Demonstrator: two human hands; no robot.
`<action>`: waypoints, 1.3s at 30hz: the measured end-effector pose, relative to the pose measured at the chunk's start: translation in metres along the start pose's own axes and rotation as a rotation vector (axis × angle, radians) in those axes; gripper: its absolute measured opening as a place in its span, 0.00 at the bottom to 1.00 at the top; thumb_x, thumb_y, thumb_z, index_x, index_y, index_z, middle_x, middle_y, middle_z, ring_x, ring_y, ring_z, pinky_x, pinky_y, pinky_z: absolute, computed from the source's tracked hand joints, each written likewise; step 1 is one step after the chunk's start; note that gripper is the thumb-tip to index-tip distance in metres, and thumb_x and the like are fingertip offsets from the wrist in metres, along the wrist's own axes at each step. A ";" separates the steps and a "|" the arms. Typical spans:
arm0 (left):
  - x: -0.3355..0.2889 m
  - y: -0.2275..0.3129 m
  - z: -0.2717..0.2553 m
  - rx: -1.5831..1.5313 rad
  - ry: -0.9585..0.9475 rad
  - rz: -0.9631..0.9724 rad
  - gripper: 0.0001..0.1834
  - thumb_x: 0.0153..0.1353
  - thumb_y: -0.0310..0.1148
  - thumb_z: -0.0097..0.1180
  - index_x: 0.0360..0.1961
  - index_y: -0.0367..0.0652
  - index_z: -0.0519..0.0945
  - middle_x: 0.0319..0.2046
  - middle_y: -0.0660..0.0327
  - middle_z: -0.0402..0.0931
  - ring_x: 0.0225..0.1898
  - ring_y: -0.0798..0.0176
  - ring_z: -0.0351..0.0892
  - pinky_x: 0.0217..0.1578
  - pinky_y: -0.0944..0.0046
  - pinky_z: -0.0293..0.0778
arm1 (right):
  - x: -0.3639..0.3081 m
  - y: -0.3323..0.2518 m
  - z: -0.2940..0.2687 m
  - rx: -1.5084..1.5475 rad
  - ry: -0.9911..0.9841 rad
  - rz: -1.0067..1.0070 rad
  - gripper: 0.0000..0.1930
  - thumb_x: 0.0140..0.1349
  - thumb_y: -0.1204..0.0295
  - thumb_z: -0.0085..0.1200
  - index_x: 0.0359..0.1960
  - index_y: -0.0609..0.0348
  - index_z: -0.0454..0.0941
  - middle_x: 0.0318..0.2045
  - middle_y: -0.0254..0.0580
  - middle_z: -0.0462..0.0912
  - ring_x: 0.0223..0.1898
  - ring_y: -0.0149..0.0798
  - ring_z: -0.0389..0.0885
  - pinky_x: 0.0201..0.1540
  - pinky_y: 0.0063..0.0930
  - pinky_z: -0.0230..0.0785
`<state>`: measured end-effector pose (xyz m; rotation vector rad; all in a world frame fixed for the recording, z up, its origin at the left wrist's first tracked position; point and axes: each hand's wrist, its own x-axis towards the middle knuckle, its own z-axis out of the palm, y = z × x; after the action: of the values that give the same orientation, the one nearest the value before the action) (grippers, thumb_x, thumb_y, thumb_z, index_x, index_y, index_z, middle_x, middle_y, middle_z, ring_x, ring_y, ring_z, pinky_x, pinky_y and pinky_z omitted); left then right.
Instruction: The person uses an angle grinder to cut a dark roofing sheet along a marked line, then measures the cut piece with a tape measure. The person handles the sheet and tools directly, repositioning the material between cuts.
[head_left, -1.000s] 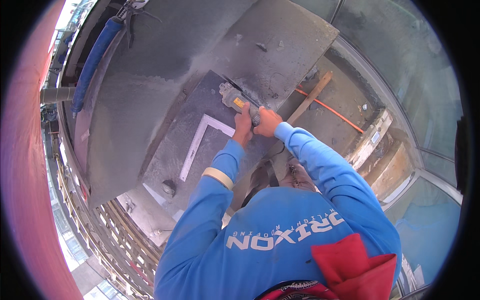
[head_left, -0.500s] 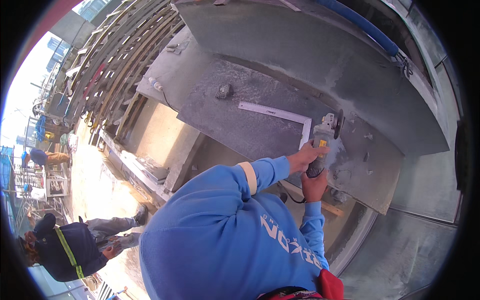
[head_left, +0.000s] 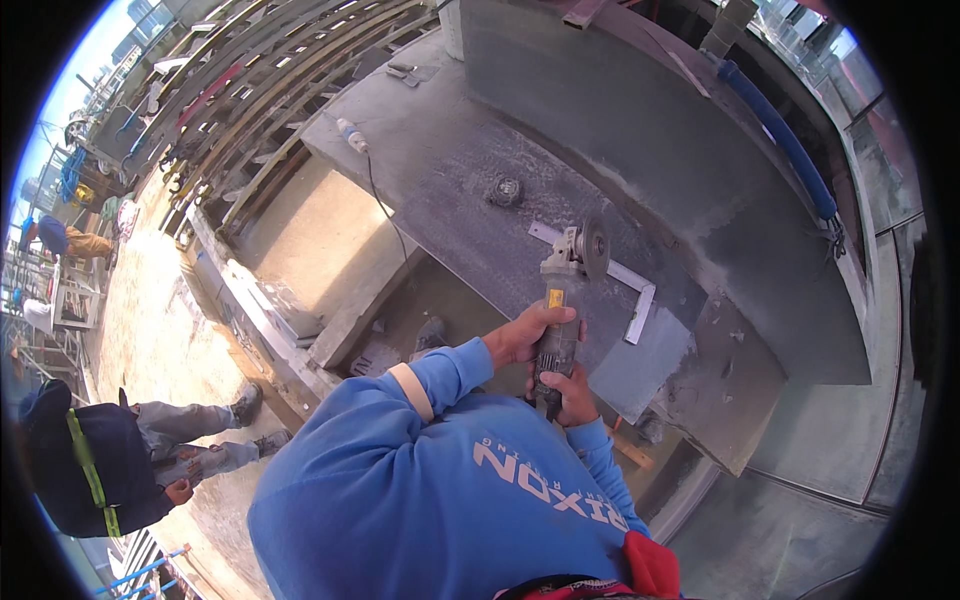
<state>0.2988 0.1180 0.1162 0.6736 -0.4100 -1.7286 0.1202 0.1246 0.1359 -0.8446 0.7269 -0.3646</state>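
An angle grinder [head_left: 556, 345] is tilted up in front of me, its round disc [head_left: 595, 248] at the far end. My left hand [head_left: 527, 333] is closed around the grinder's body. Lower down, my right hand [head_left: 572, 393] wraps the rear handle end. Beyond the grinder, a metal L-shaped square [head_left: 640, 290] lies on the dark slab [head_left: 470, 215], partly hidden behind the tool. The disc appears in front of the square; whether it touches anything cannot be told. A lighter grey patch or piece [head_left: 645, 365] is at the slab's near right.
A round dark object [head_left: 503, 190] and a plug with a cable [head_left: 352, 135] lie farther left. A tall grey panel [head_left: 670, 170] rises behind the slab. At left stand stacked timbers [head_left: 260, 90] and a person in a dark jacket [head_left: 95, 460].
Both hands have brought the grinder leftward, from the right end of the slab to in front of the square. The view has shifted too, and the light grey patch now shows more fully.
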 end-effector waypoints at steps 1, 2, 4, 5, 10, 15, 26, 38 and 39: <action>-0.003 0.016 -0.012 0.026 -0.059 0.014 0.30 0.67 0.56 0.61 0.53 0.38 0.77 0.43 0.54 0.81 0.47 0.60 0.82 0.49 0.56 0.80 | 0.013 0.000 0.014 -0.067 -0.010 -0.012 0.17 0.57 0.70 0.63 0.45 0.68 0.78 0.33 0.44 0.85 0.31 0.36 0.85 0.35 0.33 0.80; -0.006 0.031 -0.029 0.055 -0.089 0.034 0.32 0.69 0.58 0.58 0.55 0.38 0.76 0.44 0.54 0.81 0.48 0.60 0.81 0.50 0.56 0.80 | 0.027 -0.001 0.033 -0.123 0.019 -0.058 0.16 0.57 0.71 0.63 0.45 0.67 0.78 0.32 0.44 0.85 0.30 0.36 0.85 0.35 0.32 0.80; -0.014 0.066 -0.071 0.120 -0.150 0.068 0.35 0.72 0.62 0.52 0.59 0.37 0.74 0.45 0.54 0.80 0.51 0.60 0.80 0.52 0.56 0.79 | 0.061 0.001 0.079 -0.230 0.078 -0.157 0.15 0.57 0.72 0.62 0.44 0.67 0.79 0.31 0.44 0.85 0.29 0.36 0.85 0.34 0.31 0.79; -0.019 0.083 -0.094 0.066 -0.075 0.096 0.37 0.73 0.63 0.47 0.61 0.37 0.72 0.47 0.54 0.80 0.52 0.60 0.80 0.54 0.56 0.78 | 0.085 0.000 0.101 -0.257 0.088 -0.160 0.14 0.57 0.73 0.62 0.44 0.67 0.79 0.32 0.44 0.85 0.29 0.35 0.85 0.34 0.31 0.79; -0.093 0.130 -0.279 0.150 0.128 0.161 0.43 0.78 0.64 0.31 0.73 0.34 0.63 0.55 0.53 0.80 0.55 0.59 0.80 0.59 0.54 0.73 | 0.257 -0.031 0.229 -0.244 0.136 -0.138 0.12 0.58 0.75 0.63 0.41 0.66 0.78 0.31 0.44 0.83 0.28 0.34 0.84 0.28 0.30 0.77; -0.299 0.138 -0.458 0.258 0.905 0.128 0.44 0.75 0.66 0.39 0.72 0.35 0.64 0.55 0.49 0.80 0.53 0.60 0.80 0.58 0.56 0.72 | 0.485 -0.049 0.283 -0.450 0.097 0.036 0.11 0.56 0.74 0.67 0.35 0.68 0.78 0.27 0.43 0.81 0.25 0.36 0.83 0.22 0.34 0.76; -0.602 -0.070 -0.440 -0.347 1.767 -0.466 0.37 0.72 0.56 0.48 0.69 0.36 0.66 0.61 0.37 0.74 0.53 0.38 0.80 0.48 0.37 0.73 | 0.839 0.000 0.398 -0.798 0.262 -0.110 0.25 0.51 0.65 0.72 0.44 0.74 0.81 0.36 0.59 0.86 0.35 0.50 0.88 0.36 0.43 0.81; -0.331 0.135 -0.435 1.097 0.578 -0.156 0.21 0.64 0.41 0.66 0.53 0.39 0.80 0.45 0.52 0.83 0.48 0.50 0.81 0.52 0.51 0.74 | 0.753 -0.004 0.413 -1.292 0.400 -0.122 0.42 0.57 0.49 0.68 0.67 0.65 0.68 0.66 0.58 0.67 0.70 0.55 0.65 0.72 0.43 0.62; -0.330 0.135 -0.428 1.152 0.421 -0.204 0.20 0.64 0.41 0.66 0.53 0.42 0.81 0.45 0.53 0.82 0.49 0.48 0.81 0.52 0.50 0.74 | 0.731 0.005 0.415 -1.250 0.403 -0.241 0.41 0.58 0.51 0.68 0.67 0.65 0.68 0.64 0.58 0.69 0.69 0.55 0.67 0.71 0.44 0.63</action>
<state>0.7227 0.4332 -0.0602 1.9060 -1.0715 -1.3548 0.9296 -0.0552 0.0000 -2.0876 1.2505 -0.2699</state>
